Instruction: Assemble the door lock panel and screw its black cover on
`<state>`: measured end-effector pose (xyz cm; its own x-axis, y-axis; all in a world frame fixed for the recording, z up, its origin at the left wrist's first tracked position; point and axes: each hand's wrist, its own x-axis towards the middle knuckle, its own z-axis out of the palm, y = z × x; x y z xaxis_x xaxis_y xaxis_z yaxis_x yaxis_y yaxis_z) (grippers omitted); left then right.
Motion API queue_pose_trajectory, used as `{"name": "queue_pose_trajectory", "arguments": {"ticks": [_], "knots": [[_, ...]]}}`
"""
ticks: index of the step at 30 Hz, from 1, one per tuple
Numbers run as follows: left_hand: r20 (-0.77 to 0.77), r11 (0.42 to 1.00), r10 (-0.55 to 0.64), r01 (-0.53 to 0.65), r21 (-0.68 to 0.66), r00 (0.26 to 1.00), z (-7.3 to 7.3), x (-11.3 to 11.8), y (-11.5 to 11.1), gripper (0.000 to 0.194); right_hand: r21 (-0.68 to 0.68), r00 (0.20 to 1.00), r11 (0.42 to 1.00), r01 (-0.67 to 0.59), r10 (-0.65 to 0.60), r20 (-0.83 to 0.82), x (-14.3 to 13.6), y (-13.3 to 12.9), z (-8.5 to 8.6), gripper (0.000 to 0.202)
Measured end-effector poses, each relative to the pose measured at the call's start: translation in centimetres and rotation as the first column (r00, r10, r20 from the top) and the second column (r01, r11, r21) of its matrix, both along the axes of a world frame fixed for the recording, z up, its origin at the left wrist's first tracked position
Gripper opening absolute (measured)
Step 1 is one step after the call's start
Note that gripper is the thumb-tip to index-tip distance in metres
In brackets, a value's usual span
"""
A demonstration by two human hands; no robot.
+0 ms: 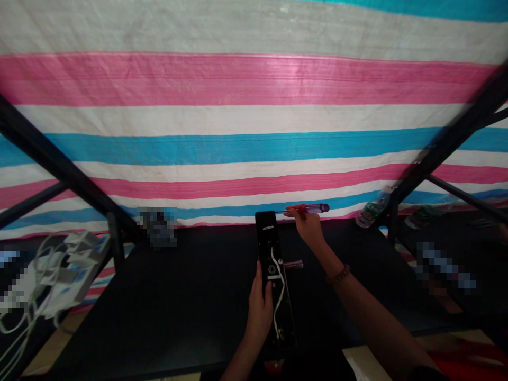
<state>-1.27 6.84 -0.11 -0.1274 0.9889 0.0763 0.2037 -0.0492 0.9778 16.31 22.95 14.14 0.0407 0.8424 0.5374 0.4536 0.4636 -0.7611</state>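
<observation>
My left hand (261,304) grips the left side of a long black door lock panel (265,230), fingers and thumb closed on its edge. The panel's inner face is towards me, with a white cable (283,288) running down it and a shiny lever handle (293,263) sticking out to the right. In my right hand (308,225) is a screwdriver (317,208) with a purplish clear handle, pinched near the front of the handle. Its thin shaft lies level and points left; the tip is at the panel's upper right edge, though contact is too small to make out.
Under the lock is a black table (178,307). White power strips with tangled cables (73,270) lie at the left. A plastic bottle (371,211) leans at the back right beside a black metal post (420,169). Striped sheeting (238,119) hangs behind; a blurred object (159,226) stands back left.
</observation>
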Motion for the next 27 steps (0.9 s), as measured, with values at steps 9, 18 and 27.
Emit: {"name": "queue_pose_trajectory", "arguments": {"ticks": [9,18,27], "knots": [[0.037,1.000,-0.008,0.007,0.016,0.999,0.5,0.0,-0.2,0.061,-0.027,0.997,0.997,-0.077,0.078,0.013,-0.4,1.0,1.1,0.031],[0.086,0.998,-0.070,0.070,0.009,0.994,0.1,-0.2,-0.3,0.065,-0.055,0.981,0.981,-0.187,0.183,-0.065,-1.9,3.6,1.7,0.033],[0.184,0.996,-0.086,0.089,-0.006,0.979,0.0,-0.6,-0.5,0.067,-0.040,0.996,0.996,-0.076,0.074,-0.049,-3.1,2.9,2.1,0.029]]}}
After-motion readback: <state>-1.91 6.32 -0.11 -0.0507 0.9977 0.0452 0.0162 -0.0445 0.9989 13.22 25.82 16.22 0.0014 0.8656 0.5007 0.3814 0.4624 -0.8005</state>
